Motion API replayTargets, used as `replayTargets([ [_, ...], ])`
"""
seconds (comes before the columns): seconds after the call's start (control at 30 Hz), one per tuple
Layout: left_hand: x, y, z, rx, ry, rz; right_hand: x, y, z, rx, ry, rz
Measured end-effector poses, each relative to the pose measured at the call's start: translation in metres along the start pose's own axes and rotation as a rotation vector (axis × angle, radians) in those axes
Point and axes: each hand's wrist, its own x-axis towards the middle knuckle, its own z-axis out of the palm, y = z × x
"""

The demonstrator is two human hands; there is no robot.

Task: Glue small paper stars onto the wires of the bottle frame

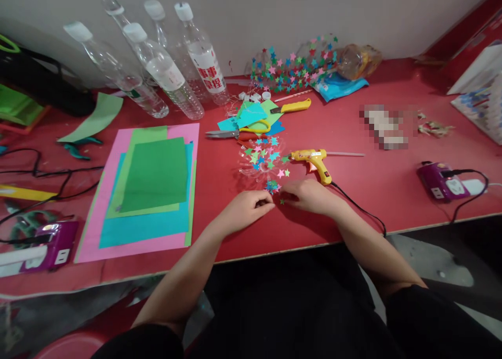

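Note:
Both my hands rest on the red table (384,192) near its front edge. My left hand (247,206) has its fingers curled, fingertips pinched at a small pile of paper stars (272,186). My right hand (309,194) lies just right of that pile, fingertips touching the stars too. Whether either hand holds a star I cannot tell. Just beyond the hands sits a clear plastic piece covered with coloured stars (262,159). A yellow glue gun (314,160) stands right of it, its black cord running past my right wrist.
Stacked coloured paper sheets (149,186) lie at left. Several clear bottles (168,71) lean at the back. Scissors (235,133), a yellow utility knife (292,107) and paper scraps lie mid-table. A star-covered bottle (298,66) lies behind. Purple power strips (441,180) sit at both sides.

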Motion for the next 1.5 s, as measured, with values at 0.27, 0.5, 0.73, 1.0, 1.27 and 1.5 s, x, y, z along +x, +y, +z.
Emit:
replayTargets([
  [0.27, 0.016, -0.003, 0.023, 0.130, 0.070, -0.130, 0.003, 0.000, 0.016, -0.101, 0.037, -0.081],
  [0.5, 0.014, -0.008, 0.035, 0.037, 0.125, -0.139, 0.002, 0.003, 0.016, -0.120, 0.086, -0.096],
  [0.73, 0.013, -0.021, 0.046, 0.021, 0.316, -0.067, 0.005, 0.006, 0.019, -0.160, 0.100, -0.147],
  [1.0, 0.014, -0.026, 0.053, 0.087, 0.381, -0.038, 0.006, 0.002, 0.019, -0.243, 0.091, -0.167],
  [1.27, 0.012, -0.029, 0.054, 0.125, 0.430, -0.053, 0.006, -0.001, 0.018, -0.320, 0.040, -0.169],
  [1.5, 0.013, -0.030, 0.055, 0.147, 0.430, -0.046, 0.002, -0.004, 0.017, -0.353, 0.018, -0.162],
])
